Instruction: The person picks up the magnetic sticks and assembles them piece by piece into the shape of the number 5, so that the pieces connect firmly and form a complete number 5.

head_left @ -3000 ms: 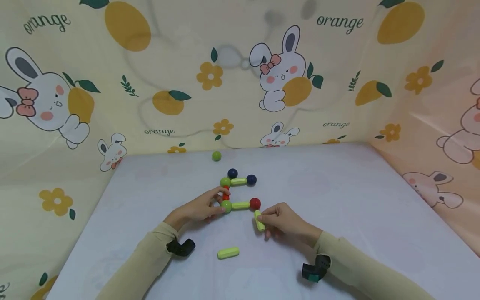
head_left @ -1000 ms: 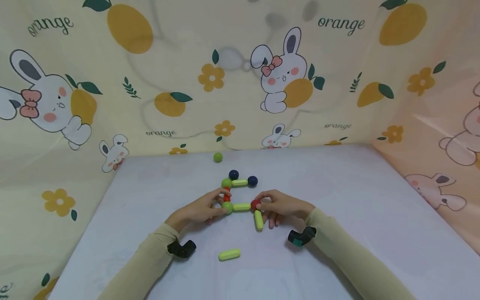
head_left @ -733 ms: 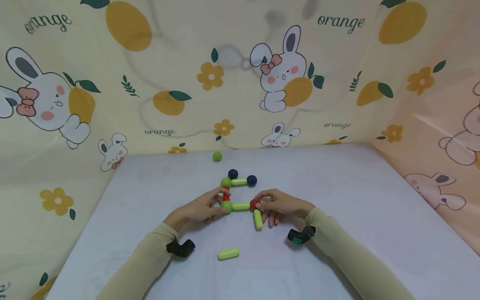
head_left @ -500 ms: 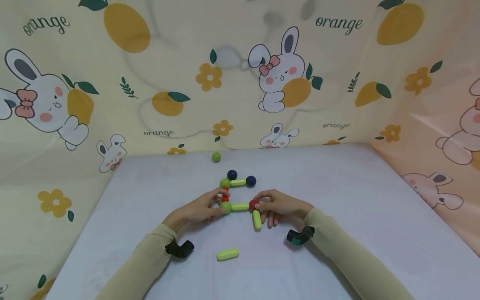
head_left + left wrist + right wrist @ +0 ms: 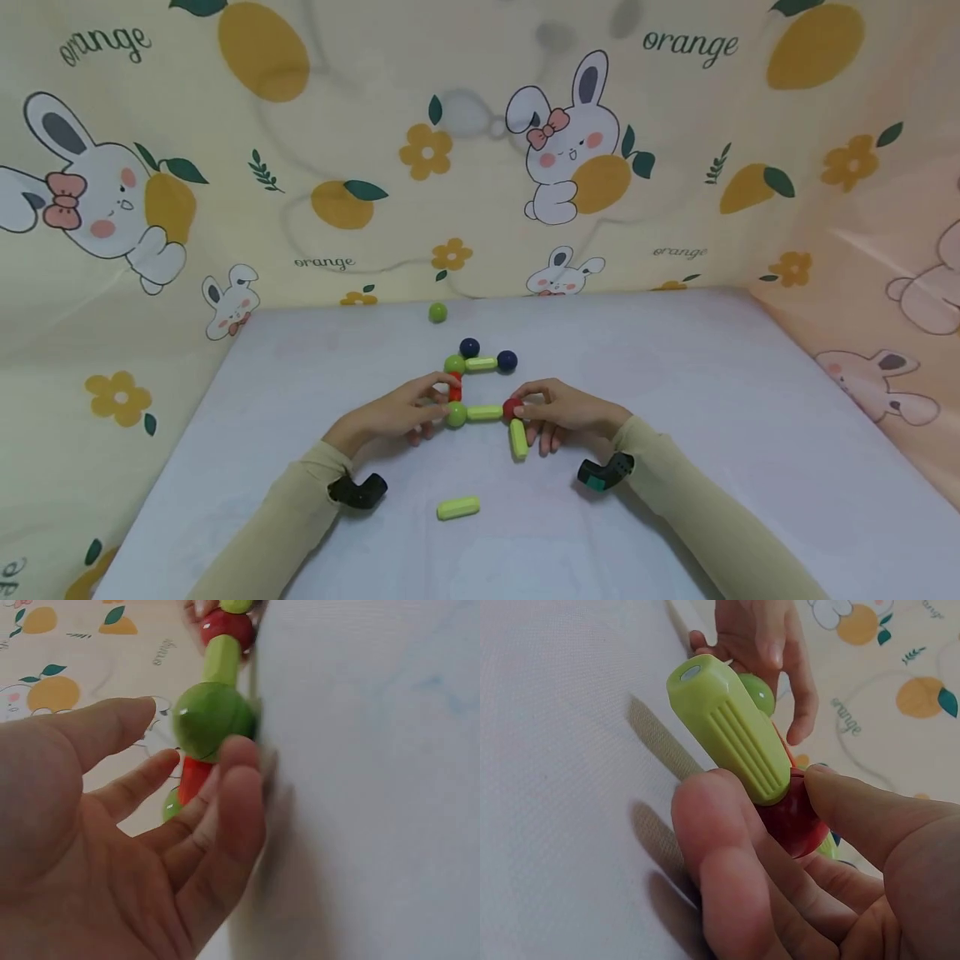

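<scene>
Right hand [image 5: 564, 412] pinches the red ball [image 5: 512, 407], left hand [image 5: 397, 413] curls round the green ball [image 5: 456, 414]; a nudge might knock the hanging green stick [image 5: 517, 437] off the ball

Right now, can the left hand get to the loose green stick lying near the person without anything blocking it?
Probably yes. The loose green stick lies alone on the table, with bare surface between it and the left hand, which now touches the green ball.

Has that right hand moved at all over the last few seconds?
Yes. The right hand has moved up the table, from beside the lower end of the yellow-green stick to the red ball, which it now pinches.
</scene>
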{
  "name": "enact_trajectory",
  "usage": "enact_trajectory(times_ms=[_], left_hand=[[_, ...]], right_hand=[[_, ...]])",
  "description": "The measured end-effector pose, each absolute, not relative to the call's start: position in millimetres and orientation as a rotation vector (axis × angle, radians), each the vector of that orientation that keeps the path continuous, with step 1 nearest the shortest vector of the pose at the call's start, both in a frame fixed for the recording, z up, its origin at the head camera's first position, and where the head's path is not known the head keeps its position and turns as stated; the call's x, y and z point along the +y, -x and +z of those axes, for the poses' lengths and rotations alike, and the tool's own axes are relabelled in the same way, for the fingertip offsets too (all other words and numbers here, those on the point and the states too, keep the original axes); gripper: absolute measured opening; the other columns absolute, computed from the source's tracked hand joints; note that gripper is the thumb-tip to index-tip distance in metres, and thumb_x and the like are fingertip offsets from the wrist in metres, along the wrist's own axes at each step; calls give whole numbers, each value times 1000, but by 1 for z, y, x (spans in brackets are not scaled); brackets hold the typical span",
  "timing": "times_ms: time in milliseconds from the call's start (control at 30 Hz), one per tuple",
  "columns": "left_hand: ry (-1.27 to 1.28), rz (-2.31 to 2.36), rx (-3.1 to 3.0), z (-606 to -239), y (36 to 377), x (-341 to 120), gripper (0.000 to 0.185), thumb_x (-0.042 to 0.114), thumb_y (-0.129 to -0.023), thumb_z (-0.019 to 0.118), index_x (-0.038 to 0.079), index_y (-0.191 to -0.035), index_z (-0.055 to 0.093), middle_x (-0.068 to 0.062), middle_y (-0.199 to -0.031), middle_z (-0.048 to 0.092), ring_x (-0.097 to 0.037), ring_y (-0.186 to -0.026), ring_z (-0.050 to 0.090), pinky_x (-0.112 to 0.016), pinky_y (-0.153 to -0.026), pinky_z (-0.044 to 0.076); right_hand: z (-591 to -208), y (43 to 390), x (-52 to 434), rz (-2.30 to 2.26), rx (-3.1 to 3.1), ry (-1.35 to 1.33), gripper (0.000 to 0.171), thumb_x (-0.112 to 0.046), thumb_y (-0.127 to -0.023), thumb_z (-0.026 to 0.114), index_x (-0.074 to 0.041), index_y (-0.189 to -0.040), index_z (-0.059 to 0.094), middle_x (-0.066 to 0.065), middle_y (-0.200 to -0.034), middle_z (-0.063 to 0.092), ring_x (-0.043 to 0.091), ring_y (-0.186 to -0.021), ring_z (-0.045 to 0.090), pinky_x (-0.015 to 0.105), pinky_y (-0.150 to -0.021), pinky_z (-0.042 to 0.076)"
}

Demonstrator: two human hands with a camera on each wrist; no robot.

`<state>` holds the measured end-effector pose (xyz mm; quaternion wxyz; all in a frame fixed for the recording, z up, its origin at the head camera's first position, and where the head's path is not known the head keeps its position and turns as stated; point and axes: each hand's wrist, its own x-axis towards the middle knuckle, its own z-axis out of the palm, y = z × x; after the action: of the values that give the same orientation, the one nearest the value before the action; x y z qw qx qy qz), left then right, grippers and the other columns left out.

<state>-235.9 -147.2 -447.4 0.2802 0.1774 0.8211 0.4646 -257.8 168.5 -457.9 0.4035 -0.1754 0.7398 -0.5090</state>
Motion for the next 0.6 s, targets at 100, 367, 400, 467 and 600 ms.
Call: enact_trajectory(times_ms=[100, 367, 400, 467, 600], left_hand=[[-450, 1257, 2210, -445, 239, -152, 42, 24, -106, 52, 21, -147, 42, -19, -136, 54, -19, -78, 61, -29, -62, 54], [-417, 1310, 2329, -432, 254, -166, 45, 24, -105, 54, 8, -146, 43, -22, -124, 64, -26, -95, 67, -31, -69, 57], [-409, 1315, 2350, -430, 256, -167, 44, 24, -105, 54, 8, -146, 44, -22, -125, 64, -28, -99, 67, -31, -71, 57], [-396, 1328, 2393, -428, 262, -167, 43, 23, -106, 54, 6, -145, 45, -23, -127, 63, -31, -105, 66, -32, -74, 58], [-338, 1371, 2459, -426, 275, -166, 40, 20, -107, 50, 3, -143, 46, -25, -134, 59, -36, -114, 62, -34, -81, 59]], right_hand=[[-458, 257, 171, -1287, 1876, 453, 43, -26, -104, 58, -5, -140, 49, 5, -78, 71, 12, -52, 65, 22, -52, 53], [-455, 259, 172, -1279, 1880, 474, 44, -26, -104, 58, -4, -141, 48, 5, -77, 71, 12, -53, 66, 22, -52, 54], [-455, 260, 173, -1282, 1877, 473, 44, -26, -104, 58, -4, -141, 48, 5, -76, 71, 12, -53, 66, 22, -51, 54], [-456, 260, 173, -1289, 1866, 467, 43, -24, -104, 58, -5, -141, 48, 6, -76, 71, 12, -52, 66, 22, -51, 53], [-459, 260, 172, -1305, 1841, 452, 42, -24, -104, 59, -6, -141, 48, 5, -77, 71, 12, -52, 66, 22, -51, 53]])
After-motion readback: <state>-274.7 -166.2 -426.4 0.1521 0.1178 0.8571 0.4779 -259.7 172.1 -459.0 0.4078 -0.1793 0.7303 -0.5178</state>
